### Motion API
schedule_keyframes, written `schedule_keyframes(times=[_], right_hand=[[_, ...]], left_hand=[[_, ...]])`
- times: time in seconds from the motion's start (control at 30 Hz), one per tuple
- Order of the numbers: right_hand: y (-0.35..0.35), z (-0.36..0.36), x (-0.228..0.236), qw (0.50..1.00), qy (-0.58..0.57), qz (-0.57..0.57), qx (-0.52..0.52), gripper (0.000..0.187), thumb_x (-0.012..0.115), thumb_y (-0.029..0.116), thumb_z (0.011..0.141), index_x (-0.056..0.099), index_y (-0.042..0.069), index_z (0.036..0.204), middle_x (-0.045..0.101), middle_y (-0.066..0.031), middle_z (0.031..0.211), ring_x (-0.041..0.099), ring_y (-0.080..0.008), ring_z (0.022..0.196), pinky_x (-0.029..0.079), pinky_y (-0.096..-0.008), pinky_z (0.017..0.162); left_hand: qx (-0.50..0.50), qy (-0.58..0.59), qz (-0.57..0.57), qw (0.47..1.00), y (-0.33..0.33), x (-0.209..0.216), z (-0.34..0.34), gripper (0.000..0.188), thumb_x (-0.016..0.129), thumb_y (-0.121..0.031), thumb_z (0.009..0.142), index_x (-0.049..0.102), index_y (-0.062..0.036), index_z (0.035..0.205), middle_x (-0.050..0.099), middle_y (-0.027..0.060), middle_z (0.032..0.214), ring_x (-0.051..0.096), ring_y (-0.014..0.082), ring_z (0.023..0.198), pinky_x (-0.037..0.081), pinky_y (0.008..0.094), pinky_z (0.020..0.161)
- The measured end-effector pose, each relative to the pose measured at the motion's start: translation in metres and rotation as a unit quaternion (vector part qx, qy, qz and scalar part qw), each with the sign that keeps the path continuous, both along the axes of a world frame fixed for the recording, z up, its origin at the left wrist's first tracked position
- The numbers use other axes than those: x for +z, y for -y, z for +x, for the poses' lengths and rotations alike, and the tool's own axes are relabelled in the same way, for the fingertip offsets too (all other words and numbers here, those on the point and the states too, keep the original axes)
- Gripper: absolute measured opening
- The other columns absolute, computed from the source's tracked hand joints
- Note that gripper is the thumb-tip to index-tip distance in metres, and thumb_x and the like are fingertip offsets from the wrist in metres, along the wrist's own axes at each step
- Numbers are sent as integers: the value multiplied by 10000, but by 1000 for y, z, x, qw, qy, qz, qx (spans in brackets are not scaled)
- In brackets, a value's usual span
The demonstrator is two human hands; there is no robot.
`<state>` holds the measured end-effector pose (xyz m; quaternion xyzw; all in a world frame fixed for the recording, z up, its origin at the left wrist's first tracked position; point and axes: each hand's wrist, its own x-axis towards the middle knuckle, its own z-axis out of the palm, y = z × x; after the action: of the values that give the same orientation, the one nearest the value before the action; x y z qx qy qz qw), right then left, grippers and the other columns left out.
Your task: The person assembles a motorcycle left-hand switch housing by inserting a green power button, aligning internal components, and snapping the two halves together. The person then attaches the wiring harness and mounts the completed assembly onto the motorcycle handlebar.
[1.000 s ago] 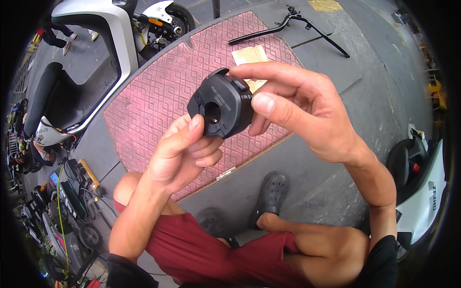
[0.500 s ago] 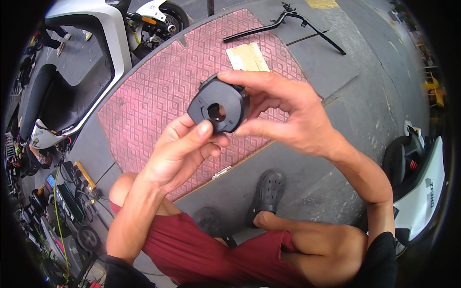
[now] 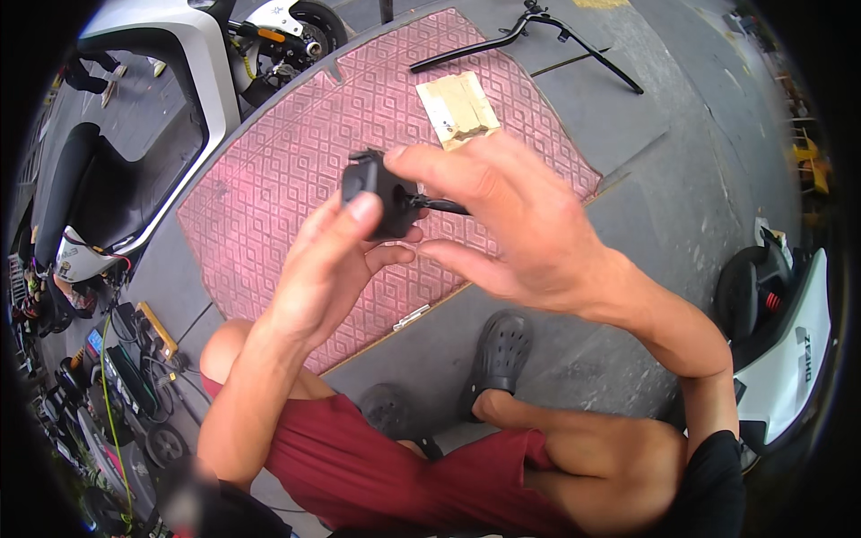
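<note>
A black plastic handlebar switch (image 3: 381,199) is held up above the pink mat, turned on edge, with a short black cable (image 3: 439,205) coming out of its right side. My left hand (image 3: 321,269) grips it from below, thumb on its near face and fingers underneath. My right hand (image 3: 520,224) curves around its right side, thumb and index finger spread apart. That index fingertip is at the top corner of the switch, and whether it touches cannot be told. The cable's far end goes out of sight behind my right fingers.
The pink patterned mat (image 3: 260,215) carries a torn cardboard piece (image 3: 456,103) and a small white strip (image 3: 413,317). A black handlebar (image 3: 529,27) lies at the far edge. Scooters stand left (image 3: 211,81) and right (image 3: 794,359). Tools and cables (image 3: 134,359) crowd the lower left.
The switch has turned from face-on to edge-on, bringing its cable into sight, and shifted slightly left. My right thumb and fingers have loosened from its right side.
</note>
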<state>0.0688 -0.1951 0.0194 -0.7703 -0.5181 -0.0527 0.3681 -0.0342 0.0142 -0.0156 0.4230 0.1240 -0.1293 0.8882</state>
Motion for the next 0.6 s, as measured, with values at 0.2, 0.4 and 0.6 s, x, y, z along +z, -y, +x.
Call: schedule_keyframes(times=[0.2,0.4,0.6], right_hand=[[19,8,22,977,-207,-26,37,750,934,160,736,604,69,1403,683,-85,1235,656,-166,980,529,-301,783],[24,2,33,849,-524,7,73,785,898,76,801,496,72,1475,633,-108,1287,658,-108,950,548,-269,785],[23,1,34,935,-350,-33,47,623,850,16,778,616,80,1352,641,-74,1093,647,-180,890,549,-307,759]], left_hand=[[-60,71,-143,985,-17,-18,-6,880,629,-684,960,418,-89,1572,576,223,1393,582,279,1150,490,427,937],[-40,117,-100,987,-12,-8,-4,1042,719,-757,849,402,-83,1578,592,239,1347,620,232,956,502,342,738],[-39,82,-45,995,-16,-6,-1,884,726,-636,915,438,-56,1516,600,154,1310,610,208,976,503,331,695]])
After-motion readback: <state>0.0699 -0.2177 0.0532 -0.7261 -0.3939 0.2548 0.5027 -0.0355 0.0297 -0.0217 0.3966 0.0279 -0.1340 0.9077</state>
